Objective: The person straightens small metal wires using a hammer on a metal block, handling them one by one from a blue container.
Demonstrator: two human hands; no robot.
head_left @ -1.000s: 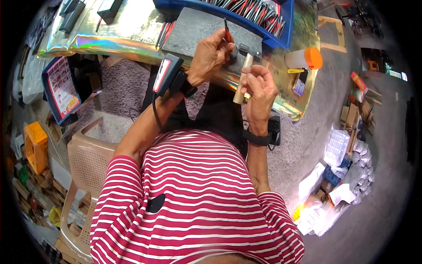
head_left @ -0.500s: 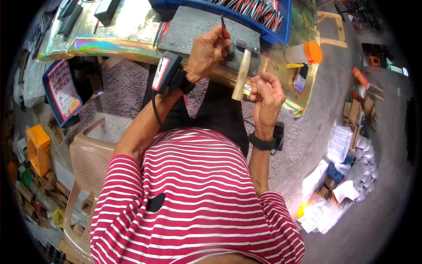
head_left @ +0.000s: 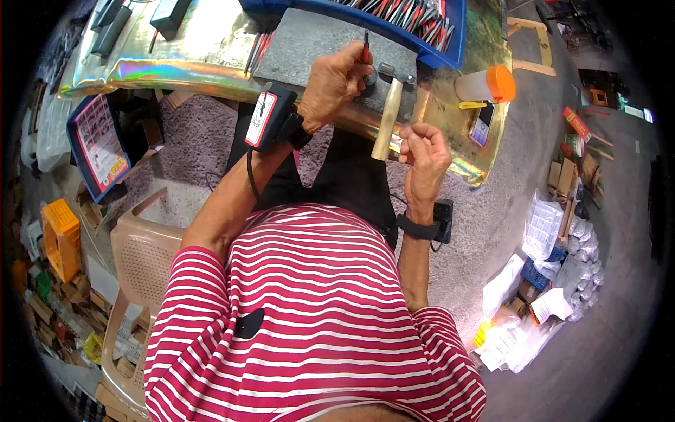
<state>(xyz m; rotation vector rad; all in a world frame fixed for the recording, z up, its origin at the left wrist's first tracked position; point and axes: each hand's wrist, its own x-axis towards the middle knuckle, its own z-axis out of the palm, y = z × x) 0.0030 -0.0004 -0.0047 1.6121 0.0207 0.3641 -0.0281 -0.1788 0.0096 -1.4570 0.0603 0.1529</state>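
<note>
My left hand (head_left: 330,86) is closed on a slim red tool with a dark tip (head_left: 365,52), which points away from me over a grey stone slab (head_left: 309,43). A hammer (head_left: 388,121) lies just right of that hand, its metal head on the slab and its wooden handle reaching toward me past the table edge. Beside the handle's end is my right hand (head_left: 427,163), thumb and fingers pinched together. Whatever those fingers hold, if anything, is too small to make out. Several slim red and black pieces (head_left: 260,53) lie left of the slab.
A blue tray (head_left: 458,35) full of slim red, black and silver pieces stands behind the slab. On the right of the gold-covered table (head_left: 190,67) are an orange-lidded jar (head_left: 485,85) and a phone (head_left: 481,125). A plastic chair (head_left: 144,246) stands to my left.
The red tool has shifted slightly right and turned more upright in my left hand. My right hand has moved a little left and toward me. The hammer has stayed put.
</note>
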